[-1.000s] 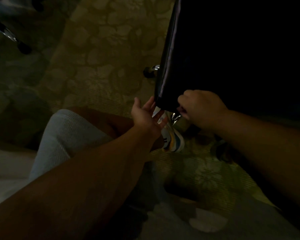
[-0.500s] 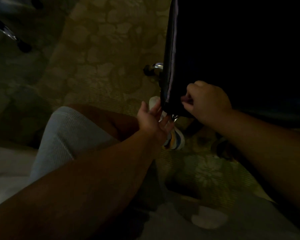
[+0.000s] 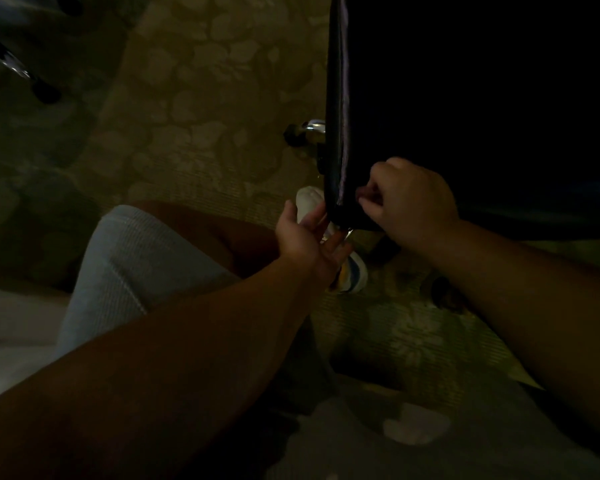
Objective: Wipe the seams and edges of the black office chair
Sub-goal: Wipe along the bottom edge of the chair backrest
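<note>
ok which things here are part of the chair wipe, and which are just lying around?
In the job: chair; right hand curled at its corner; left hand open under it.

Lying about: shoe; pale disc on floor; second chair's leg and caster.

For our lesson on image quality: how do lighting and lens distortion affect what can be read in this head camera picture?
Head view: very dim, so the black chair is nearly featureless apart from a faint sheen on its edge; the right hand there is curled, its contents unreadable; wide-angle stretch enlarges the forearms.
</note>
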{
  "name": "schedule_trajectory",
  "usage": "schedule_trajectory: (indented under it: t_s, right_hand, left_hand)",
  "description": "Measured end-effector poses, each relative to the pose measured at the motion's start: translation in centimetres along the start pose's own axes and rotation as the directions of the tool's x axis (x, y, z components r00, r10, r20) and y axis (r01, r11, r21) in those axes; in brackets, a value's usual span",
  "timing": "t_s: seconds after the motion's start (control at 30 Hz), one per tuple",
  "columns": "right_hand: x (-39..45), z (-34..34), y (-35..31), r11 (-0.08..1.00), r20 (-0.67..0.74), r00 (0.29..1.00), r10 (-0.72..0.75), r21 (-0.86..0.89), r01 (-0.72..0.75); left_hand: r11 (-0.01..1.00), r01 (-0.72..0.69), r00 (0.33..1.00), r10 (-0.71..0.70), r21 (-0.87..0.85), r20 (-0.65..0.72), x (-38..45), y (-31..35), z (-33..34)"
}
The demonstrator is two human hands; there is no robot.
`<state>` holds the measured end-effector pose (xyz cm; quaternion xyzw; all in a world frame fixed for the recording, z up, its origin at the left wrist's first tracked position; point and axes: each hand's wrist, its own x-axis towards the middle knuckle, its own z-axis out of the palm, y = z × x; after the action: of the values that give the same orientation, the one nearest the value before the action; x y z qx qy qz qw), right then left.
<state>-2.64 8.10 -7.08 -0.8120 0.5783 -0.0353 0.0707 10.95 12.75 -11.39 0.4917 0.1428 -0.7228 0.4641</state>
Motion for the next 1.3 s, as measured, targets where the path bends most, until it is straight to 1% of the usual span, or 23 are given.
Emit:
schedule_trajectory:
  t_s: [0.03, 0.07, 0.17, 0.2, 0.33, 0.37, 0.47, 0.5, 0.57, 0.63, 0.67, 0.77, 0.8, 0.83, 0.87, 0.9, 0.97, 1.03, 1.07, 1.13, 1.17, 1.23, 1.3]
  right_hand:
    - [0.1, -0.2, 0.1, 0.999, -0.020, 0.999, 0.036, 0.018, -0.036]
    - [0.2, -0.2, 0.1, 1.000, 0.000, 1.000, 0.023, 0.009, -0.023]
    - [-0.2, 0.1, -0.3, 0.978, 0.158, 0.973, -0.170, -0.092, 0.186]
    - [-0.3, 0.2, -0.4, 0.974, 0.164, 0.968, -0.191, -0.091, 0.208]
    - [0.1, 0.1, -0.4, 0.999, 0.005, 0.999, -0.048, 0.000, 0.048]
    - [0.0, 0.2, -0.6, 0.999, 0.017, 0.999, -0.049, 0.004, 0.049]
    - [-0.4, 0.6, -0.9, 0.992, 0.120, 0.985, -0.123, -0.023, 0.127]
    - [-0.3, 0.5, -0.9, 0.992, 0.116, 0.986, -0.121, -0.027, 0.125]
    - [0.0, 0.3, -0.5, 1.000, 0.039, 0.999, -0.004, 0.000, 0.004]
    - [0.1, 0.2, -0.3, 0.993, -0.027, 0.993, 0.113, 0.042, -0.111]
    - [-0.2, 0.3, -0.3, 0.993, -0.019, 0.993, 0.112, 0.040, -0.112]
    - [-1.5, 1.0, -0.1, 1.000, 0.106, 0.994, 0.021, 0.007, -0.022]
    - [-2.0, 1.2, 0.5, 0.999, 0.103, 0.994, 0.048, 0.011, -0.049]
    - [-2.5, 1.2, 1.2, 0.990, 0.061, 0.989, 0.131, 0.039, -0.134]
    - [-3.1, 1.2, 2.2, 0.964, -0.005, 0.967, 0.253, 0.089, -0.252]
    - [-3.7, 1.2, 3.3, 0.918, -0.067, 0.922, 0.380, 0.144, -0.368]
    - [-5.1, 1.3, 5.2, 0.822, -0.136, 0.817, 0.561, 0.212, -0.529]
    - [-6.5, 1.5, 6.5, 0.746, -0.130, 0.745, 0.655, 0.269, -0.609]
    - [-6.9, 1.6, 6.8, 0.726, -0.116, 0.730, 0.674, 0.285, -0.625]
    - [-7.4, 2.0, 7.1, 0.725, -0.089, 0.738, 0.669, 0.298, -0.621]
    - [-7.5, 2.3, 7.0, 0.738, -0.070, 0.758, 0.649, 0.302, -0.603]
    - [-7.5, 3.0, 6.2, 0.793, 0.024, 0.831, 0.556, 0.286, -0.538]
    - [-7.7, 4.1, 4.7, 0.872, 0.153, 0.895, 0.419, 0.209, -0.444]
  left_hand:
    - [1.000, 0.003, 1.000, -0.003, 0.003, 0.000, 0.0, -0.1, 0.0]
    - [1.000, 0.005, 1.000, -0.005, 0.005, 0.002, 0.0, -0.1, -0.1]
    - [1.000, 0.003, 1.000, -0.003, 0.015, 0.017, -0.1, -0.1, -0.1]
    - [1.000, 0.003, 1.000, -0.003, 0.015, 0.017, -0.1, 0.0, -0.2]
    - [1.000, 0.015, 1.000, -0.015, -0.007, -0.010, -0.1, 0.0, -0.1]
    - [1.000, 0.014, 1.000, -0.014, -0.010, -0.007, -0.1, 0.0, -0.1]
    - [1.000, 0.015, 1.000, -0.015, -0.010, 0.008, -0.1, 0.1, -0.1]
    - [1.000, 0.016, 1.000, -0.016, -0.016, 0.009, 0.0, 0.1, -0.1]
    - [0.999, 0.023, 1.000, -0.024, -0.034, -0.002, 0.0, 0.3, -0.1]
    - [0.998, 0.029, 1.000, -0.030, -0.046, -0.009, 0.1, 0.3, 0.0]
    - [0.998, 0.032, 0.999, -0.032, -0.056, -0.012, 0.1, 0.2, 0.0]
    - [0.997, 0.042, 0.999, -0.043, -0.063, -0.005, 0.2, 0.1, -0.2]
    - [0.997, 0.048, 0.999, -0.048, -0.064, -0.004, 0.2, 0.2, -0.3]
    - [0.997, 0.055, 0.998, -0.055, -0.063, -0.002, 0.2, 0.2, -0.4]
    - [0.997, 0.061, 0.998, -0.061, -0.056, 0.000, 0.2, 0.2, -0.4]
    - [0.997, 0.065, 0.998, -0.065, -0.045, 0.005, 0.2, 0.3, -0.5]
    - [0.998, 0.067, 0.998, -0.067, -0.017, 0.014, 0.2, 0.2, -0.5]
    - [0.998, 0.062, 0.998, -0.062, 0.014, 0.010, 0.1, 0.2, -0.5]
    - [0.998, 0.056, 0.998, -0.056, 0.022, 0.010, 0.0, 0.2, -0.5]
    - [0.998, 0.043, 0.999, -0.044, 0.044, 0.018, 0.0, 0.2, -0.4]
    - [0.997, 0.037, 0.999, -0.039, 0.065, 0.026, -0.1, 0.0, -0.3]
    - [0.992, 0.031, 0.998, -0.038, 0.126, 0.056, -0.3, -0.3, -0.4]
    - [0.979, 0.031, 0.993, -0.054, 0.201, 0.110, -0.6, -0.6, -0.7]
